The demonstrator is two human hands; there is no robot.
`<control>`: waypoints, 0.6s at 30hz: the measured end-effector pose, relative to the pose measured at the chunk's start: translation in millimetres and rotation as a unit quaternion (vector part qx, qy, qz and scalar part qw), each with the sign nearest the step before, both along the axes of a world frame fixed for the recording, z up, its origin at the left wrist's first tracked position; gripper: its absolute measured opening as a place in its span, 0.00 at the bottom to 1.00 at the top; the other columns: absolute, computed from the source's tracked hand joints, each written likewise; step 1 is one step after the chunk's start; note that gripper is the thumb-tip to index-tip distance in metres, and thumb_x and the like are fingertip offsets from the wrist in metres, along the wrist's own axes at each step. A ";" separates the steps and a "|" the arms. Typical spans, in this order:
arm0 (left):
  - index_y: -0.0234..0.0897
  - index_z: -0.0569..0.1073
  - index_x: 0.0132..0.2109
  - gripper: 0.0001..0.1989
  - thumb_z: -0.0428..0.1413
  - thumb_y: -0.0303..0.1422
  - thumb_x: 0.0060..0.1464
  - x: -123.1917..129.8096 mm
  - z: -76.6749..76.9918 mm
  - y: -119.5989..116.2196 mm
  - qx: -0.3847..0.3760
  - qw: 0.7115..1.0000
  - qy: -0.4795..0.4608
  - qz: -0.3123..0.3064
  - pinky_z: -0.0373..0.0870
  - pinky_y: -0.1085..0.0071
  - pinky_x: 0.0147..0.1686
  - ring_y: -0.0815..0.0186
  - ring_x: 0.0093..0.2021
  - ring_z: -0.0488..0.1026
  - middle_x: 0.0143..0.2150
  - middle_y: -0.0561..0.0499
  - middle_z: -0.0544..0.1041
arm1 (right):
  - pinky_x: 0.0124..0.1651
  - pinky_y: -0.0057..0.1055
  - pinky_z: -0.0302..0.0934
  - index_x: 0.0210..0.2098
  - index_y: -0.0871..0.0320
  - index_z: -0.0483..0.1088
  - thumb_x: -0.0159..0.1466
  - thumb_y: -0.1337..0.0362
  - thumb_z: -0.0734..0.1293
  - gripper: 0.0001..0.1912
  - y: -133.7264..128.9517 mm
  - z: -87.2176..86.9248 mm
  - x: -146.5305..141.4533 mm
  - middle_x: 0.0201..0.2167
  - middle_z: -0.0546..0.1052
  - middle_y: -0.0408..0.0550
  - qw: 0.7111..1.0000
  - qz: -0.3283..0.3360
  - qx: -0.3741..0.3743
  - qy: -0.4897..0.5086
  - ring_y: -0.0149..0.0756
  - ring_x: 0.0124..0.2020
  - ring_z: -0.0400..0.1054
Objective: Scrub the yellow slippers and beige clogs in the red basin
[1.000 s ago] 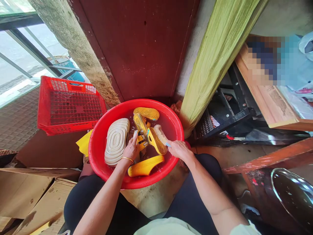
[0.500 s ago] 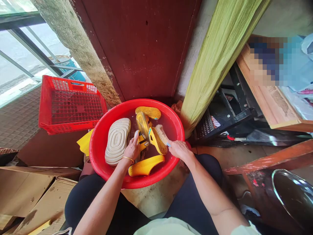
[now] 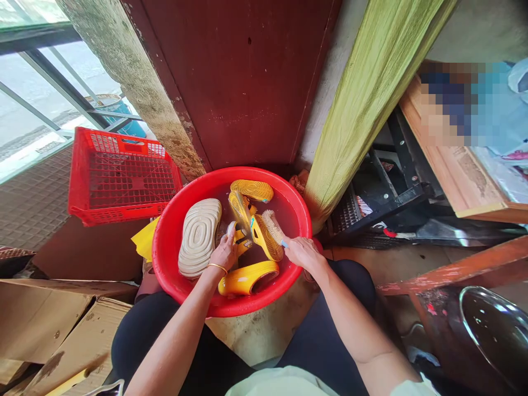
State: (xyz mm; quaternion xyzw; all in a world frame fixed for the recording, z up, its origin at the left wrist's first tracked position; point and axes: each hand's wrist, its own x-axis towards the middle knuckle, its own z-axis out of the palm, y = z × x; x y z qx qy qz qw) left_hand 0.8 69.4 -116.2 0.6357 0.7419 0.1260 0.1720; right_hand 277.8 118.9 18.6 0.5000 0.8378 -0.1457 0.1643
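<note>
A red basin (image 3: 165, 275) of water sits between my knees. Inside it, my left hand (image 3: 225, 252) grips a yellow-and-black sandal (image 3: 242, 242). My right hand (image 3: 303, 252) is closed on the handle of a scrub brush (image 3: 272, 224), whose pale bristles lie by a yellow clog (image 3: 264, 236). A cream sole (image 3: 199, 236) lies at the basin's left. Nearest me is another yellow clog (image 3: 247, 278) on its side. At the far side a yellow sole (image 3: 252, 190) faces up, with one more yellow shoe just below it.
A red crate (image 3: 124, 176) stands left of the basin, with cardboard boxes (image 3: 41, 319) nearer me. Behind is a dark red door (image 3: 243, 82). A green curtain (image 3: 371, 88) hangs at right, beside a black metal frame and a wooden table (image 3: 462, 170).
Both hands keep almost the same place and grip. The view has shifted slightly, and water near the middle yellow shoe looks streaked.
</note>
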 end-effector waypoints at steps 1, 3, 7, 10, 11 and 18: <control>0.32 0.48 0.76 0.35 0.45 0.30 0.65 0.8 1.3 0.0 -0.006 1.000 0.006 0.001 0.73 0.56 0.56 0.51 0.57 0.77 0.67 0.30 0.68 | 0.50 0.35 0.66 0.62 0.57 0.71 0.71 0.66 0.58 0.22 -0.1 -0.4 -0.1 0.47 0.83 0.60 1.000 -0.001 0.000 0.000 0.47 0.50 0.78; 0.32 0.48 0.76 0.34 0.44 0.30 0.65 2.5 4.1 0.5 -0.026 1.000 0.017 0.003 0.73 0.56 0.56 0.50 0.58 0.76 0.67 0.30 0.68 | 0.49 0.35 0.66 0.61 0.57 0.72 0.71 0.66 0.58 0.22 0.0 -1.5 -0.3 0.47 0.83 0.60 1.000 -0.003 0.002 -0.002 0.47 0.49 0.78; 0.32 0.50 0.76 0.33 0.44 0.30 0.66 5.6 8.2 1.9 -0.055 0.998 0.025 0.007 0.74 0.57 0.55 0.50 0.57 0.77 0.70 0.29 0.64 | 0.48 0.35 0.66 0.61 0.57 0.72 0.71 0.66 0.58 0.22 0.1 -3.3 -0.8 0.46 0.83 0.59 1.000 0.001 0.010 -0.001 0.47 0.49 0.78; 0.34 0.51 0.76 0.33 0.45 0.30 0.65 7.7 9.0 0.2 -0.036 0.999 0.016 0.002 0.73 0.58 0.57 0.51 0.61 0.75 0.72 0.33 0.62 | 0.47 0.35 0.66 0.61 0.57 0.72 0.71 0.66 0.58 0.22 -0.1 -3.6 -1.0 0.46 0.83 0.59 1.000 0.006 0.009 -0.006 0.48 0.49 0.78; 0.36 0.51 0.75 0.33 0.45 0.30 0.65 8.2 9.4 -1.2 -0.019 1.000 0.015 0.000 0.72 0.58 0.59 0.51 0.63 0.72 0.72 0.34 0.62 | 0.48 0.35 0.66 0.62 0.57 0.71 0.71 0.66 0.58 0.23 -0.2 -3.7 -0.9 0.46 0.83 0.59 1.000 0.007 0.008 -0.006 0.48 0.49 0.78; 0.34 0.59 0.73 0.31 0.48 0.31 0.64 16.5 30.2 6.8 0.113 0.992 0.050 -0.031 0.58 0.49 0.69 0.48 0.74 0.53 0.75 0.36 0.57 | 0.48 0.35 0.66 0.62 0.57 0.71 0.71 0.66 0.58 0.23 -1.2 -6.2 0.1 0.48 0.82 0.59 1.000 0.009 0.004 0.008 0.48 0.50 0.77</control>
